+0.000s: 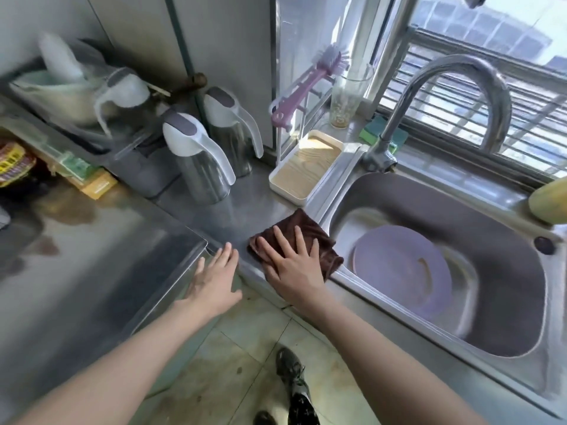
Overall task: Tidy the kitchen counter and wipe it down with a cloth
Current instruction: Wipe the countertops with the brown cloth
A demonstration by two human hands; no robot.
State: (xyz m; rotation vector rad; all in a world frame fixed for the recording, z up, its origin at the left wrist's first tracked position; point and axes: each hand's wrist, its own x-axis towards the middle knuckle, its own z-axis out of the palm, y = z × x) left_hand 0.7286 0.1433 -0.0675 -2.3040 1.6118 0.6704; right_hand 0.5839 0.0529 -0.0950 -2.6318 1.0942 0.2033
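A dark brown cloth point(302, 227) lies flat on the steel counter point(233, 210) at its front edge, just left of the sink point(506, 228). My right hand point(291, 262) presses on the cloth with fingers spread, covering its near half. My left hand point(214, 277) rests open at the counter's front corner, a little to the left of the cloth, and holds nothing.
Two steel jugs with white lids point(196, 161) point(230, 130) stand behind the cloth. A white tray point(306, 167) with a purple brush point(306, 84) sits by the sink. A purple plate point(402, 271) lies in the basin under the tap point(445, 96). A dish rack point(61, 96) is far left.
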